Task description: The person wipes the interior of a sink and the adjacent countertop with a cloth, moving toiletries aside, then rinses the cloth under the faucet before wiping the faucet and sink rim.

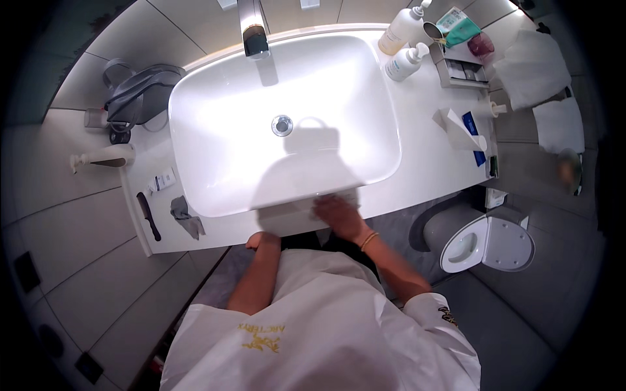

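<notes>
My right hand (336, 212) is over the counter's front strip, just before the near rim of the white basin (228, 156). Its fingers point left and are smeared by motion. Beside it is a pale patch that I cannot make out. To the left, my left hand (259, 240) rests by the counter's front edge, its fingers mostly hidden. The basin has a round metal drain (282, 126), with the shadow of my head and body across it. Above its far rim reaches a faucet (255, 40).
On the left are a grey bag (147, 94), a white tube (162, 180), a grey cloth (186, 217) and a dark comb (149, 216). Two pump bottles (405, 63) and a small organizer box (460, 70) stand on the right. A toilet (462, 249) is beyond the counter.
</notes>
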Action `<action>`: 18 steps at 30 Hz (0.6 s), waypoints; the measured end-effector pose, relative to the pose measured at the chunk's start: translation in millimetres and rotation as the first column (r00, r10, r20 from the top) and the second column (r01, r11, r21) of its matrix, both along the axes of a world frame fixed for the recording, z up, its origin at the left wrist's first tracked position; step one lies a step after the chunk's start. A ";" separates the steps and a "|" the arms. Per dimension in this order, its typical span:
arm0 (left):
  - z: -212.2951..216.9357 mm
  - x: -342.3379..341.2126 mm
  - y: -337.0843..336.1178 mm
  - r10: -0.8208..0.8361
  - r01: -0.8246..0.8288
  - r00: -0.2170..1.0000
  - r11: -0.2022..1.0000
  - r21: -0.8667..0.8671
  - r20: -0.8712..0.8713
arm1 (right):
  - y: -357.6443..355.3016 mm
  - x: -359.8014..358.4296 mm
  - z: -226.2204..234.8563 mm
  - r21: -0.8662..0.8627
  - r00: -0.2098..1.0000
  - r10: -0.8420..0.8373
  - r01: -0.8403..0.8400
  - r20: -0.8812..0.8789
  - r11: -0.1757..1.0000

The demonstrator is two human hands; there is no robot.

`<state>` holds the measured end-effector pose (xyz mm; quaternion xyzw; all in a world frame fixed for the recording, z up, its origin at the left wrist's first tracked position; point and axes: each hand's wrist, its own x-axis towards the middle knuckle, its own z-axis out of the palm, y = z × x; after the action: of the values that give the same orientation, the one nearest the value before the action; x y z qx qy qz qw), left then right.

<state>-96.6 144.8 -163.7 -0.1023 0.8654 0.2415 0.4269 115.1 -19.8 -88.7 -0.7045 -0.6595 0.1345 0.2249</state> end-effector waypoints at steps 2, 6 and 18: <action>-5.0 -7.2 -6.1 0.123 -0.121 0.992 0.991 0.062 -0.033 | -14.0 50.7 0.1 -0.127 0.990 -0.062 0.046 -0.124 0.991; -15.5 -21.0 -8.0 0.247 -0.234 0.965 0.963 0.135 -0.089 | -45.7 120.2 -2.0 -0.184 0.896 -0.368 0.416 0.247 0.890; 9.9 -25.3 -39.5 -0.048 -0.086 0.975 0.823 0.562 0.219 | -63.5 128.6 3.0 0.000 0.964 0.239 -0.241 0.117 0.971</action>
<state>-121.9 105.2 -153.8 -0.0057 0.6996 0.4793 0.5299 243.7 -83.3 -85.7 -0.6245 -0.7529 0.1148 0.1730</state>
